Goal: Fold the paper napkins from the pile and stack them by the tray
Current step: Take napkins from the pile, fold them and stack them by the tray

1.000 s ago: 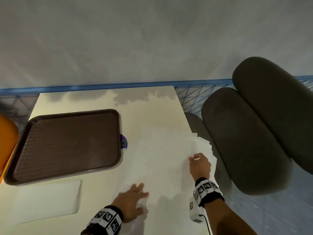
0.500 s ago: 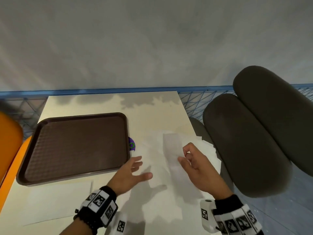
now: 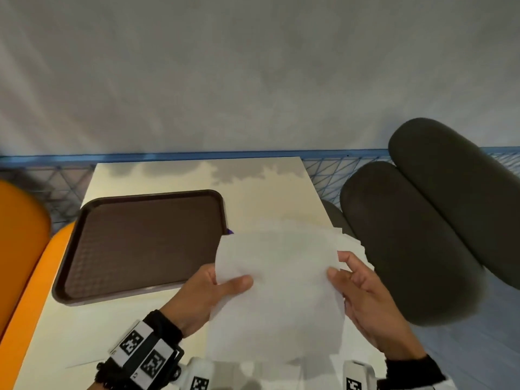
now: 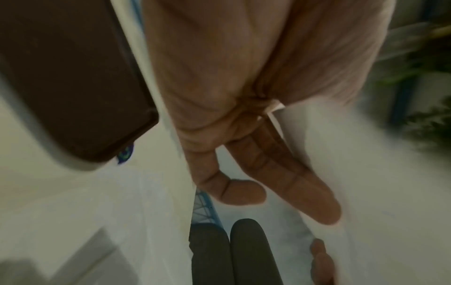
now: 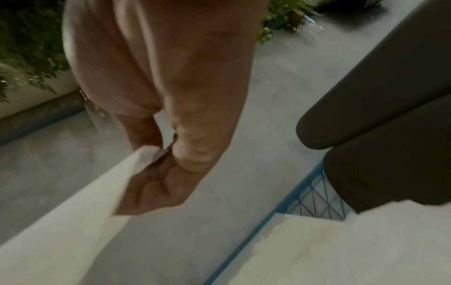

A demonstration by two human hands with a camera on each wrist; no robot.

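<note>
One white paper napkin [image 3: 281, 291] was held unfolded and lifted, lower centre of frame. The loose napkin pile [image 3: 349, 243] lay behind it, centre right. The empty brown tray [image 3: 140, 243] sat flat, centre left.

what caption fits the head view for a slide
Both hands, left hand and right hand, hold a napkin above the pile beside the tray.

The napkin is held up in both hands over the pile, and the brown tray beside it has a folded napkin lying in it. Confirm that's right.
Not quite: the brown tray holds nothing, as the head view shows. The rest stands: the left hand and right hand hold the napkin up over the pile.
</note>
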